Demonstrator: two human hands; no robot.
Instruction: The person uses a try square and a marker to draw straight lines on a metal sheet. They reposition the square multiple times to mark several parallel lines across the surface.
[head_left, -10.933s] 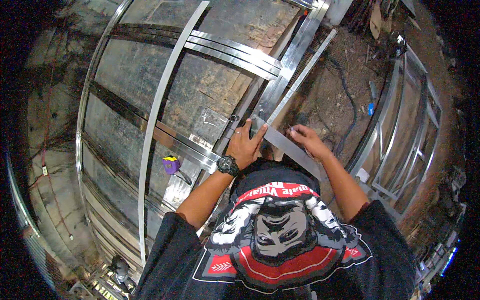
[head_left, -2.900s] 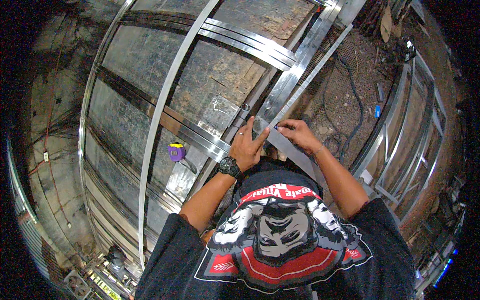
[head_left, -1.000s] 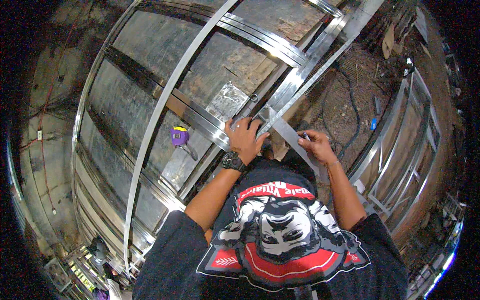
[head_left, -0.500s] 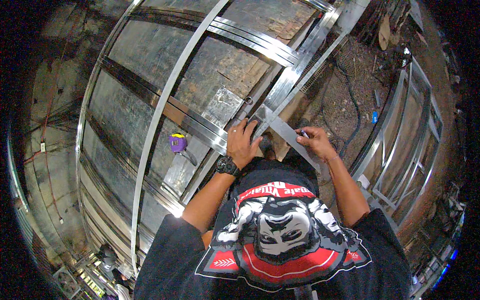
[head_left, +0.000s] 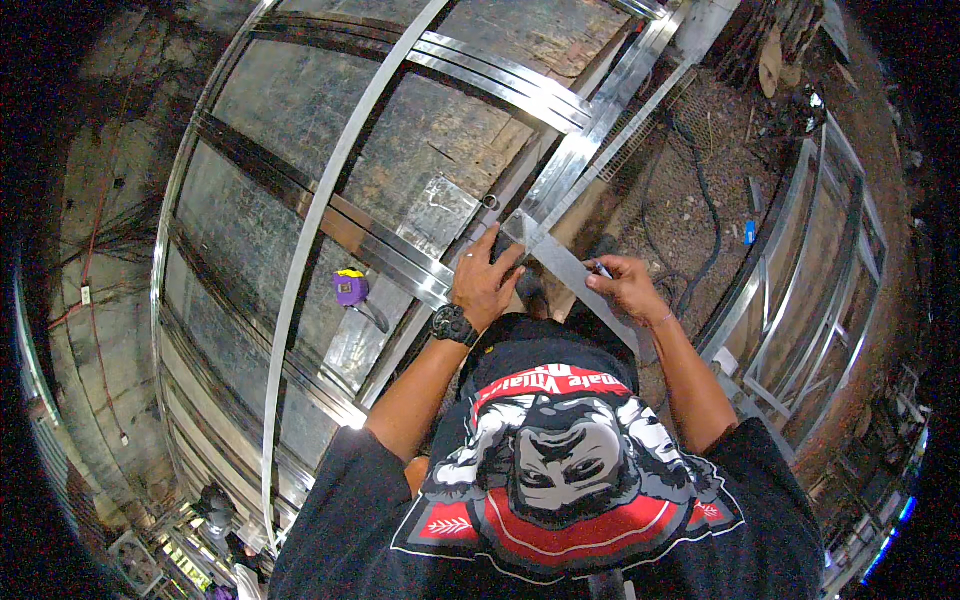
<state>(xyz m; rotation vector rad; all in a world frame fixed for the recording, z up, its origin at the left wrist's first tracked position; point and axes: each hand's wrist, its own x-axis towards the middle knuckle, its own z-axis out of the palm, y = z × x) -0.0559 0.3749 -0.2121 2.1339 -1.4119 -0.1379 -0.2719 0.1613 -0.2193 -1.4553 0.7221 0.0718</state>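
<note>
My left hand (head_left: 486, 280), with a watch on its wrist, lies with fingers spread on the edge of a metal frame. Its fingertips touch the metal beside the end of a flat metal strip (head_left: 578, 278), which looks like a square's blade and slants down to the right from the frame's corner. My right hand (head_left: 630, 289) pinches a slim pen or marker (head_left: 602, 269) just above the strip's right edge. Whether the pen's tip touches metal is hidden by the fingers. A purple and yellow tape measure (head_left: 350, 288) sits on the frame left of my left hand.
Shiny metal bars (head_left: 505, 75) cross the dark worktop, with a long curved-looking bar (head_left: 318, 215) over them. A smaller metal frame (head_left: 800, 300) stands at right. A black cable (head_left: 712, 215) and a small blue object (head_left: 750, 233) lie on the ground. Another person (head_left: 215, 510) is at the lower left.
My left fingers have shifted slightly on the metal. The right hand has moved a little to the left along the strip, still pinching the pen.
</note>
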